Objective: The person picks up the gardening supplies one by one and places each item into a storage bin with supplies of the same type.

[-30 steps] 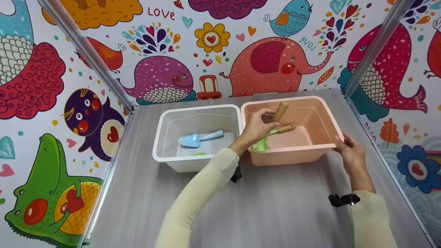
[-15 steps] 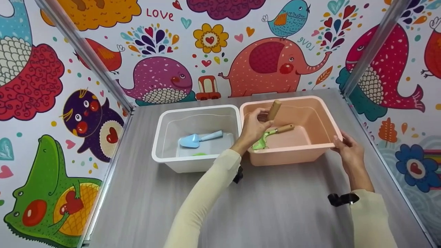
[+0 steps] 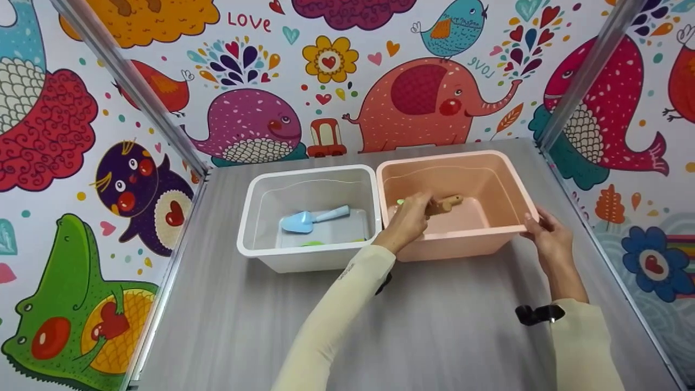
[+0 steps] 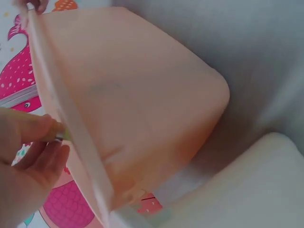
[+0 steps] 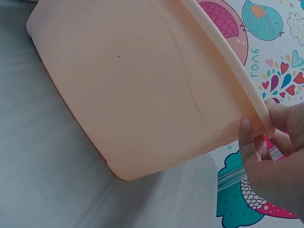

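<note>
In the head view my left hand reaches inside the peach bin, its fingers around a wooden-handled garden tool. The left wrist view shows that hand gripping the handle by a metal collar, with a bit of green past it; the tool's head is hidden behind the rim. A second wooden handle lies in the bin beside the held one. My right hand holds the bin's front right corner, thumb and fingers pinching the rim, as the right wrist view also shows.
To the left, a white bin stands against the peach one. A light blue toy trowel lies in it, with green pieces partly hidden by its front wall. A patterned wall rises behind the grey table.
My left hand has lowered the wooden-handled garden tool into the peach bin; its handle has tipped from upright to nearly flat. My right hand stays on the rim.
</note>
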A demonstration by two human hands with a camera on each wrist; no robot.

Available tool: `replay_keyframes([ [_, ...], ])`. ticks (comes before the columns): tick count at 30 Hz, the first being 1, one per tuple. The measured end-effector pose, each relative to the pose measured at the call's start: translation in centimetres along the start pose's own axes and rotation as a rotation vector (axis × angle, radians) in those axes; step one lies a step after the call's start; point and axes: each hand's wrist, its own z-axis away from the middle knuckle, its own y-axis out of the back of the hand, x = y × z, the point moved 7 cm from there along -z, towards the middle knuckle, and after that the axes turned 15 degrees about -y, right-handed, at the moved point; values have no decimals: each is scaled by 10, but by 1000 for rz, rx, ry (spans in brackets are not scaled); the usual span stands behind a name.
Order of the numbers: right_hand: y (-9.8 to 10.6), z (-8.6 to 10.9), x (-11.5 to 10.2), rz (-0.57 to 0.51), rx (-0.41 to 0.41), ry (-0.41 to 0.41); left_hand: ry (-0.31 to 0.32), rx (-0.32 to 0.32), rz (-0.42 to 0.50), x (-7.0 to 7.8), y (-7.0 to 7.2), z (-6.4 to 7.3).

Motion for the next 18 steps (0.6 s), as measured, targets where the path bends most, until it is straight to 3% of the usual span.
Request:
replay_keyframes([
  [3,0,0,1,-4,3,2,1,-76,-53,0,-7,0],
  [6,-1,0,2,-13,1,-24,26,-109,-81,-5,-7,3],
  [10,1,0,3,-11,0,-53,24,-102,-122,-7,-1,7],
  [18,1,-1,2,-21,-14,-53,-41,-96,-133,-6,1,16],
])
